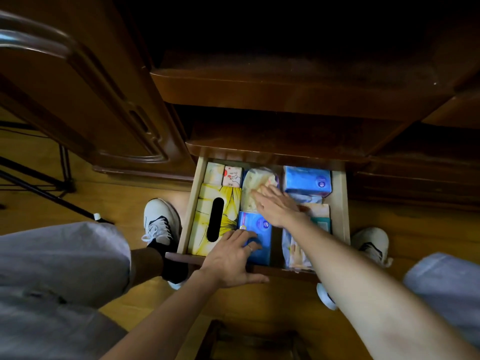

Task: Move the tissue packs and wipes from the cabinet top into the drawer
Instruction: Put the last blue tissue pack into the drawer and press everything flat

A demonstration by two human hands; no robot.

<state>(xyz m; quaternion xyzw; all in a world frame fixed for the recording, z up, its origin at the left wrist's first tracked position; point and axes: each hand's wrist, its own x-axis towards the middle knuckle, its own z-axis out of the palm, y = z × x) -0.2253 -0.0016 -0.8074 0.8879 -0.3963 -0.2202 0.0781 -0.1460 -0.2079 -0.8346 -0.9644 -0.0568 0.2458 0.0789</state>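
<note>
Several packs fill the open drawer (pixel 193 201), which serves as the landmark for the single head view. Against its left wall lies a yellow tissue box (pixel 207 216) with a dark oval slot; behind that box, at the back left corner, sit two small tissue packs (pixel 223 175). In the middle of the drawer a pale yellow wipes pack (pixel 250 189) lies at the back, and a blue tissue pack (pixel 259 237) lies in front of it near the drawer's front rail. Another blue tissue pack (pixel 307 179) sits at the back right corner, with more soft packs (pixel 293 250) along the right wall. Above the drawer the dark cabinet top (pixel 285 84) juts out. White shoes (pixel 159 219) stand on the wooden floor on either side of the drawer.

The left hand (pixel 231 258) rests over the front rail, fingers spread, fingertips touching the near blue pack. The right hand (pixel 275 206) lies flat and wide, fingers pressing the wipes pack, gripping nothing.
</note>
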